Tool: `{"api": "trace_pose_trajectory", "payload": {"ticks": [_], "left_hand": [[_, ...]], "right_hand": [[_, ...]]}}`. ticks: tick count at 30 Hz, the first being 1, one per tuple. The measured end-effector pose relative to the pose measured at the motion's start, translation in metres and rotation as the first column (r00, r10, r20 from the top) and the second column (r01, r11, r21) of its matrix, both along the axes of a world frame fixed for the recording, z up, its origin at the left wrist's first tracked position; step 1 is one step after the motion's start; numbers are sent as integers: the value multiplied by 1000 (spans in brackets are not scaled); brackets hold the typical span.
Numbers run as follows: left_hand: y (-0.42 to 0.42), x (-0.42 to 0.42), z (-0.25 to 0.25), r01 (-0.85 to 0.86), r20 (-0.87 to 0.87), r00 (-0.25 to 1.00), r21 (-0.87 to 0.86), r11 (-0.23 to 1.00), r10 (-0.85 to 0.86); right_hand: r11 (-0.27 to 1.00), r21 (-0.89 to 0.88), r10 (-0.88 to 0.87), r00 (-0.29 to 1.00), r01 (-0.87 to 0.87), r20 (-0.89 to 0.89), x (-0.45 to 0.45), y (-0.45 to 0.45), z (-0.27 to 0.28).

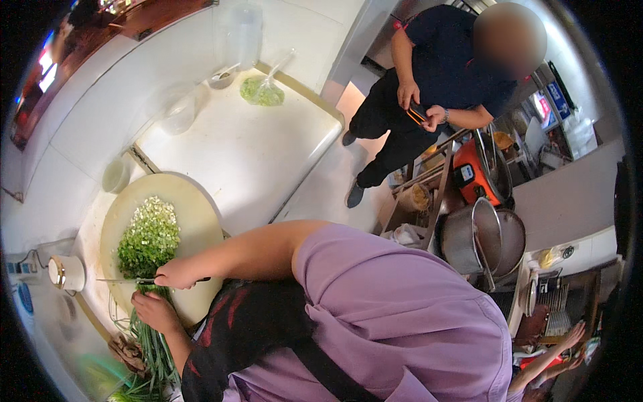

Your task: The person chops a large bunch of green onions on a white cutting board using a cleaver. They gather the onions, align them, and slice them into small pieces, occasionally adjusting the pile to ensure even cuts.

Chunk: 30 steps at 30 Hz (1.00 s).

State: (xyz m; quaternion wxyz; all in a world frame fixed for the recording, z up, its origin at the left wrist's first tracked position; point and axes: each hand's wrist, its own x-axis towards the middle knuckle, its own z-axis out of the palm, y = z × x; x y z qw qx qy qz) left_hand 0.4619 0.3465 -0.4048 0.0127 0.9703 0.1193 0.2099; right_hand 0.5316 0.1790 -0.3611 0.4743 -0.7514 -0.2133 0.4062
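My right hand (177, 274) is closed around the dark handle of a kitchen knife (118, 281), whose blade lies across a bunch of green onions. My left hand (154, 310) holds the long green onion stalks (150, 346) beside the blade; they hang off the round cutting board (193, 221). On the board, beyond the knife, is a heap of chopped green onions (150, 231), pale pieces at the far end and dark green ones by the blade. The underside of the left hand's fingers is hidden.
Behind the board stand a green plastic cup (116, 176) and a white canister (67, 273). A white counter (241, 151) holds a tied bag of chopped greens (262, 91) and a small bowl (222, 78). A person (437, 65) stands past it, near metal pots (462, 241).
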Motion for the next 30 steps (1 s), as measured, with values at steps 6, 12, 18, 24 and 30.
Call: {"api": "trace_pose_trajectory", "payload": {"ticks": [6,12,18,24,30], "left_hand": [[10,-1,-2,7,-117,993,-69,998,-15],[7,5,-1,77,-47,996,-73,994,-81],[2,2,18,102,-118,982,-337,936,-149],[1,-31,49,263,-178,947,-56,963,-268],[9,-39,44,109,-310,944,-32,994,-113]], "right_hand": [[954,280,-75,991,104,-113,-12,-15,14],[926,275,-224,962,259,-154,2,-42,27],[836,260,-396,858,484,-326,11,-85,-14],[893,114,-436,900,436,-30,-1,-137,44],[893,165,-422,906,418,-10,-1,-149,43]]}}
